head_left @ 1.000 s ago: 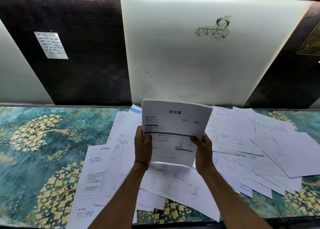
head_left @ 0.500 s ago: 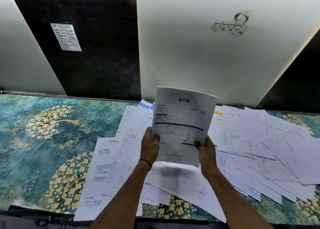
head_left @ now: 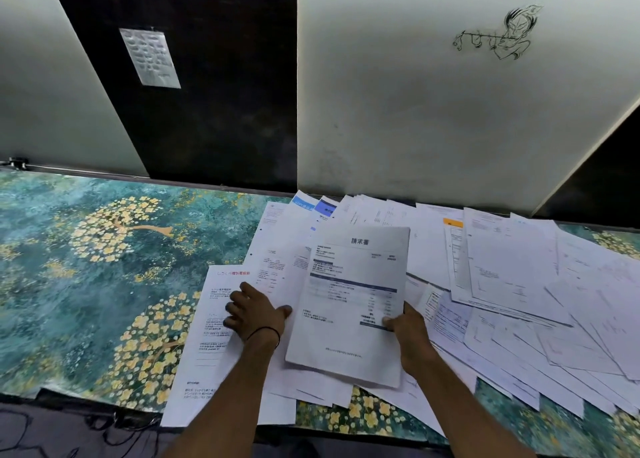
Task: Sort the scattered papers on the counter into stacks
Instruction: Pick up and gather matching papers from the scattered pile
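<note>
Uppermost, sheet point(head_left: 349, 305) with heading 請求書.

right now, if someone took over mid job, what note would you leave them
Right hand pinches the lower right edge of the invoice sheet, held over the pile.
Left hand rests open on the red-headed sheet.
Scattered papers overlap across the right side of the counter.
Done: no neat stack shows.
Left: place this sheet, then sort the rest.

White printed papers point(head_left: 512, 277) lie scattered and overlapping on the table point(head_left: 86, 284); one sheet point(head_left: 353, 298) with a blue bar sits on top, slightly raised.
</note>
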